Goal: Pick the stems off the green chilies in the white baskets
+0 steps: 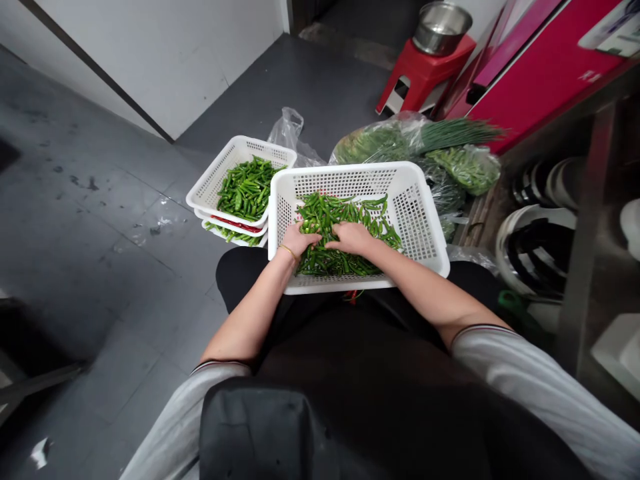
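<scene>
A white perforated plastic basket [345, 169] rests on my lap, with green chili peppers [345, 267] heaped mostly toward its left and middle. My left hand [296, 239], with a thin yellow bracelet at the wrist, reaches in over the left side of the heap. Its fingers are bent around a green chili, partly hidden among the others. Just to the right, my right hand [353, 238] is closed at the heap, thumb and forefinger pinched on a green chili. The two hands are close together but apart.
At the left stand stacked white baskets [213, 179] with cut green chilies [245, 190] on top and red ones beneath. Bagged greens [373, 143] lie behind my basket. A metal pot [440, 30] sits on a red stool [413, 73]. Shelving with dishes [537, 250] stands at the right.
</scene>
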`<act>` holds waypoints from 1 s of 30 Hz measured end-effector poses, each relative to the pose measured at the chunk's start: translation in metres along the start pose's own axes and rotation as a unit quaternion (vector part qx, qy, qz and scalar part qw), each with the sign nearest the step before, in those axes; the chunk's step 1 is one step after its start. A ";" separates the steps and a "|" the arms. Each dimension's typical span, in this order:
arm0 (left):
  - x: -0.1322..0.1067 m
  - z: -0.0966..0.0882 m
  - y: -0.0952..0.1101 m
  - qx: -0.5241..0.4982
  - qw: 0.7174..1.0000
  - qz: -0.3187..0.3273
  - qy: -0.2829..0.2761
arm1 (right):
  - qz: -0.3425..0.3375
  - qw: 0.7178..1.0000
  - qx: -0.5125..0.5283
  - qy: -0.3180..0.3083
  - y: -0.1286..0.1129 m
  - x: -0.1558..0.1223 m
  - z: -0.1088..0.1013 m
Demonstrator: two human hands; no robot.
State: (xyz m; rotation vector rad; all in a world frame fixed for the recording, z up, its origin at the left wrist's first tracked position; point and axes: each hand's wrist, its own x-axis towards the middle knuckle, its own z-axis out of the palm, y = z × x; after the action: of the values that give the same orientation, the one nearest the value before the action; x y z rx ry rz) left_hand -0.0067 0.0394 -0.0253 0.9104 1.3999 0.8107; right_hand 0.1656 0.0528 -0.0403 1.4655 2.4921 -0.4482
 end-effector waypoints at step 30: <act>-0.001 0.020 -0.001 -0.133 0.990 0.013 -0.051 | 0.091 0.990 0.024 -0.106 0.042 -0.041 0.014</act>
State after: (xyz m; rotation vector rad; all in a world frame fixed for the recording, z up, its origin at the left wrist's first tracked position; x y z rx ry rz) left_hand 0.0130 0.0366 -0.0264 0.7531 1.1600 0.9332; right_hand 0.2222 0.0338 -0.0465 1.5571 2.1761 -0.6004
